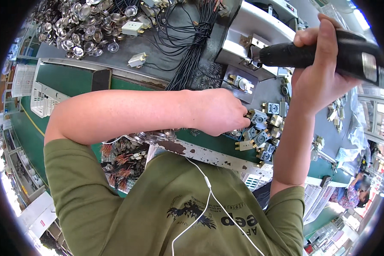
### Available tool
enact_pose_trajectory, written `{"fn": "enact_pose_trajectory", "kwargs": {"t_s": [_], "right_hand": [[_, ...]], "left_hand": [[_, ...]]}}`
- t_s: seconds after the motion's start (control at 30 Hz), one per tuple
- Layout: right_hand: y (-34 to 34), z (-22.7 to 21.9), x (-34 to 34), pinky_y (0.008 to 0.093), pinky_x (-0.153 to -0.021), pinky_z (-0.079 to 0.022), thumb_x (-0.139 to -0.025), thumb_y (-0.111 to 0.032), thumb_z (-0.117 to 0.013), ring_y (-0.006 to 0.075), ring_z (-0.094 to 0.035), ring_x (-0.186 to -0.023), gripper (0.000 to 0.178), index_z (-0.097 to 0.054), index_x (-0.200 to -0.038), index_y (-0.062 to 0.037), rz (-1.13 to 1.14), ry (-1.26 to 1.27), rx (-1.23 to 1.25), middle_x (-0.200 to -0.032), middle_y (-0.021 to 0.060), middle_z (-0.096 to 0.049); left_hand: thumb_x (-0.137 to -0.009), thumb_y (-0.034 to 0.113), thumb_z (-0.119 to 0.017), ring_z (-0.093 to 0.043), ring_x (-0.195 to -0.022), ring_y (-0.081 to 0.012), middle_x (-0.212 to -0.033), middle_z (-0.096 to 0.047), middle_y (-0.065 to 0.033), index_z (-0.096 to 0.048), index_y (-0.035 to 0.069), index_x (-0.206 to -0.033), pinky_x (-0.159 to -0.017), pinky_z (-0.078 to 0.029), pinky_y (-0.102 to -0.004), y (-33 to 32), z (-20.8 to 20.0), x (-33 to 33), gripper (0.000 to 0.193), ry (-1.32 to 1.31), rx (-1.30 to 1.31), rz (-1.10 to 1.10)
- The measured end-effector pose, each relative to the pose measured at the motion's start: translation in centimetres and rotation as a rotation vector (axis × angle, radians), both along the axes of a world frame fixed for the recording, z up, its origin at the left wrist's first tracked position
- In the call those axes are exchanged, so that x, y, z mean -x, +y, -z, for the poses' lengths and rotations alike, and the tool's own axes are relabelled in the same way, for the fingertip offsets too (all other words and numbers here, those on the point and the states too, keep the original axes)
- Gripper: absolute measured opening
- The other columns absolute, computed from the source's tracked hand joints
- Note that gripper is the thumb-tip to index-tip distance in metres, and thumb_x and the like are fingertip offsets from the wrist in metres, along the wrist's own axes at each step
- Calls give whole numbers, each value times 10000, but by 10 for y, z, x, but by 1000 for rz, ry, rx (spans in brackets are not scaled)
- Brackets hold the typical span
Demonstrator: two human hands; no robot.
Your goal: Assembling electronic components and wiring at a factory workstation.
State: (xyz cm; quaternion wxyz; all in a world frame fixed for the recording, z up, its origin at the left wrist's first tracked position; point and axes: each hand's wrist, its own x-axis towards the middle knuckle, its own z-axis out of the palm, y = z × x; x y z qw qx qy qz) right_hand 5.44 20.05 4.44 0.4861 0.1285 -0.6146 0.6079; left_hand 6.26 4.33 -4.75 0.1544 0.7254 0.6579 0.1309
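My right hand (324,64) grips a black power screwdriver (292,54), held sideways. Its narrow end points left at a metal block (258,45) on a pale machine. My left hand (219,112) reaches across to the right with its fingers curled down. They are beside a pile of grey and white plug housings (259,118); what the fingertips hold is hidden. Just beyond the left hand, a white round plug part (242,83) sits on a dark square fixture (249,94).
Bundled black cables (192,55) lie beyond my left forearm. A heap of shiny round metal cups (87,27) covers the far left. The worn white table edge (217,158) runs close to my body. At the far right is another person (352,194).
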Motion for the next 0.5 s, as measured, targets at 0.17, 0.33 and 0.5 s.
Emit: {"fn": "enact_pose_trajectory", "kwargs": {"t_s": [0.17,0.33,0.5], "right_hand": [[10,-18,0,281,-661,-532,-969,-127,-626,175,-662,-783,347,-597,-1239,89,-137,-396,-191,-922,104,-662],[-20,-24,14,330,-697,-628,-962,-111,-658,244,-732,-794,364,-542,-1256,69,-95,-280,-42,-1137,200,-703],[-32,-12,-3,307,-661,-641,-965,-23,-651,237,-758,-835,372,-495,-1294,48,225,-155,-142,-1121,197,-721]], "left_hand": [[-782,83,-676,-724,-808,-349,-856,-700,-148,-678,15,-934,-707,-587,-459,-7,-10,6,167,-17,-88,-77],[-837,107,-668,-687,-794,-326,-810,-656,-117,-649,41,-901,-739,-547,-427,-19,-22,17,93,-41,-257,-263],[-888,181,-679,-689,-810,-337,-813,-689,-106,-664,76,-872,-725,-539,-450,-23,-20,46,107,-105,-358,-508]]}}
